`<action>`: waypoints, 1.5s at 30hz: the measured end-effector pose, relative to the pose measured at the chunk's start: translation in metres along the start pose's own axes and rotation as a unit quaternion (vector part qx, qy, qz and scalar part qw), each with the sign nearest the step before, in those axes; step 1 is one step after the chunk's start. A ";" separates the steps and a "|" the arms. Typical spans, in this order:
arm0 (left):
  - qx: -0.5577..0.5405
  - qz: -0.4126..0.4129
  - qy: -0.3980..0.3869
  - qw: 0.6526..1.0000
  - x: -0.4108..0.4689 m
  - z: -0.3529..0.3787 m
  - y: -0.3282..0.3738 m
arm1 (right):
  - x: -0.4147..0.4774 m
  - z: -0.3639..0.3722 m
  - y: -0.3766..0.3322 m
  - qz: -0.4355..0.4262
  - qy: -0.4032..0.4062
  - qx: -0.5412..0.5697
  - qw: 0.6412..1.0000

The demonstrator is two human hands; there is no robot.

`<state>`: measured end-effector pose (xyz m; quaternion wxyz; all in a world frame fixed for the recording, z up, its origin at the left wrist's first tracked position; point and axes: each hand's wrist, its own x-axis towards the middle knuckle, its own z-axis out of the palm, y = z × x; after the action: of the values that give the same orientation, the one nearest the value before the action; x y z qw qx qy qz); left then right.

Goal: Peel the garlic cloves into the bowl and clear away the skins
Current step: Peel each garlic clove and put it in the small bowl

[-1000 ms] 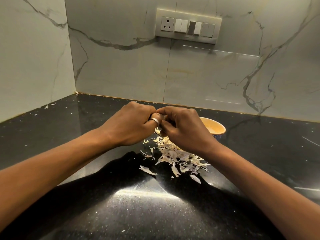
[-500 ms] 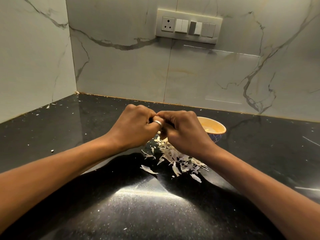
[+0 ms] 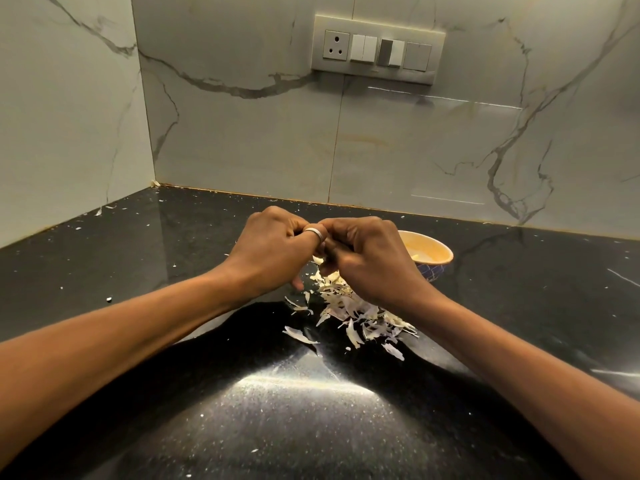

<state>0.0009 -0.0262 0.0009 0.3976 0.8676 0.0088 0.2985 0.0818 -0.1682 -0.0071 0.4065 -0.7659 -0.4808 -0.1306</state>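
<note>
Left hand (image 3: 273, 251) nearer right hand (image 3: 370, 261), round clove (image 3: 320, 254)

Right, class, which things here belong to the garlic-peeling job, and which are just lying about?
Job: left hand and right hand, apparently pinching a hidden garlic clove; garlic skins; bowl; black countertop.
Just there: switch and socket panel; marble wall; ring.

A polished black granite countertop (image 3: 242, 427) reflected a bright patch of light in a kitchen corner, where two walls of grey-veined, marble-look wall tiles (image 3: 242, 140) met. A cream switch panel (image 3: 377, 50) on the back wall carried a three-pin socket (image 3: 336, 45) beside several rocker switches (image 3: 363, 48).
</note>
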 end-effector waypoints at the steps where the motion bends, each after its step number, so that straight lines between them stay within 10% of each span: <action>1: -0.009 -0.008 -0.001 1.000 0.000 0.000 0.000 | 0.000 0.000 0.000 0.003 0.000 0.004 1.000; 23: -0.040 0.017 -0.044 0.998 0.008 -0.001 -0.008 | 0.007 -0.007 0.003 0.090 0.015 0.180 0.979; 45: -0.001 0.085 0.010 0.996 0.009 0.002 -0.015 | 0.009 -0.014 0.006 0.047 0.051 0.052 0.996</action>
<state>0.0120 -0.0152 -0.0057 0.3717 0.8616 -0.0614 0.3402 0.0943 -0.1741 0.0046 0.4756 -0.7576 -0.4292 -0.1251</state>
